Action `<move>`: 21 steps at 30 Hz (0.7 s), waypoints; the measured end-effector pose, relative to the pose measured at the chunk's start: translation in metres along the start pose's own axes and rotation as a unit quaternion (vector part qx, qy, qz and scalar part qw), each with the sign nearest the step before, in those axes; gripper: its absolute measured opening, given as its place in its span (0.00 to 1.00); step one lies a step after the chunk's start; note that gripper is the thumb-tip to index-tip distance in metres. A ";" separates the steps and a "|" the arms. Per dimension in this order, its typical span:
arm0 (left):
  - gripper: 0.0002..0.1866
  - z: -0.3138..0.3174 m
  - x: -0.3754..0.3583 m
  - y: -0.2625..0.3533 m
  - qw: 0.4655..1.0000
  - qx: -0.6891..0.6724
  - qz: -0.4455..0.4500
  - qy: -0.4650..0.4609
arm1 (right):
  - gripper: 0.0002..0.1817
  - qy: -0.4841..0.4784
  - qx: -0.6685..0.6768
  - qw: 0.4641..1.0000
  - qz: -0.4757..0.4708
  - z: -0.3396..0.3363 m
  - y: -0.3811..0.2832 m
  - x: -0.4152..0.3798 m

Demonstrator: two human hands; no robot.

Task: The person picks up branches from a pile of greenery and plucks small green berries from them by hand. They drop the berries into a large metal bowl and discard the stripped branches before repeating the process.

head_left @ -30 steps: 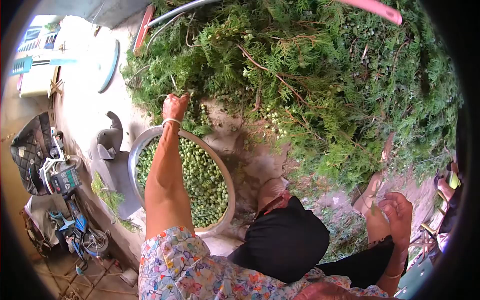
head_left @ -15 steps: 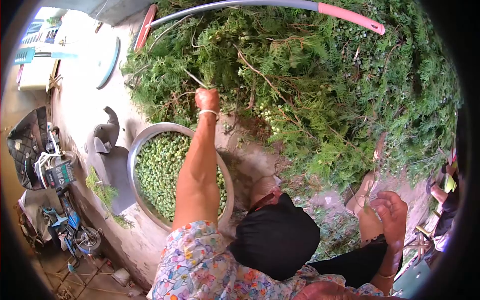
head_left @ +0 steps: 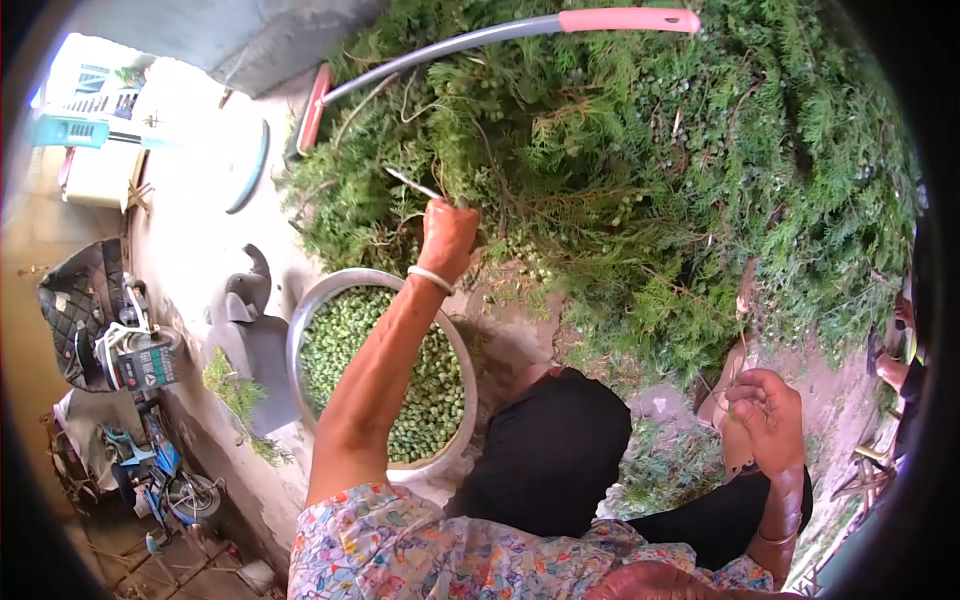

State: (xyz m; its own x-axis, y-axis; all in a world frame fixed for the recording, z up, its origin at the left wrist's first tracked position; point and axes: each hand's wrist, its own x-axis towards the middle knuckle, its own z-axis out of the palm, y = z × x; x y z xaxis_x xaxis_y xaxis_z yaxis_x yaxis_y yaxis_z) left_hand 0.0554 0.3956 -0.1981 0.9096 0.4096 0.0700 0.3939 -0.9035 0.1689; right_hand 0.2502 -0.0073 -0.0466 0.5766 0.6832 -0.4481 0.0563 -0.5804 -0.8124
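My left hand (head_left: 449,238) is stretched forward at the near-left edge of a big heap of cut green branches (head_left: 620,180). Its fingers are wrapped round a thin stick-like tool (head_left: 411,183) whose pale end points to the upper left. Under my left forearm stands a round metal basin (head_left: 468,400) filled with small green cones (head_left: 345,335). At the right, my right hand (head_left: 765,418) is raised above my knee with fingers curled, pinching a thin twig (head_left: 722,398).
A curved pole with a pink handle (head_left: 630,20) lies over the heap. Left of the basin are a grey elephant-shaped object (head_left: 257,350) and a sprig (head_left: 235,395). Further left stands a small blue bike (head_left: 160,465). Part of another person (head_left: 893,370) shows at the right edge.
The whole view has shifted, with the basin now lower and further right. My left arm slants more to the right. The stick in it points more to the left.
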 end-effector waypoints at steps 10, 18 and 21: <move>0.11 -0.109 -0.003 0.148 0.995 -0.092 0.038 0.028 | 0.14 0.001 0.005 0.999 -0.044 0.001 -0.004 -0.010; 0.12 -0.117 0.025 0.218 0.992 -0.084 0.068 0.060 | 0.31 0.011 0.189 0.980 -0.054 -0.017 -0.007 -0.017; 0.13 -0.111 0.043 0.260 0.985 -0.118 0.056 0.115 | 0.34 0.001 0.220 0.973 -0.070 -0.023 -0.010 -0.013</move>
State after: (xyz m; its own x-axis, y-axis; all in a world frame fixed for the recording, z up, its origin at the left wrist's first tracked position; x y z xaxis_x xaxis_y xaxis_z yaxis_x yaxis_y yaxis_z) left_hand 0.1823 0.1919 -0.0416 0.8809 0.3513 0.3173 0.2265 -0.9014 0.3690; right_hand 0.2608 -0.0210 -0.0238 0.5904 0.7406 -0.3208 -0.2187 -0.2357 -0.9469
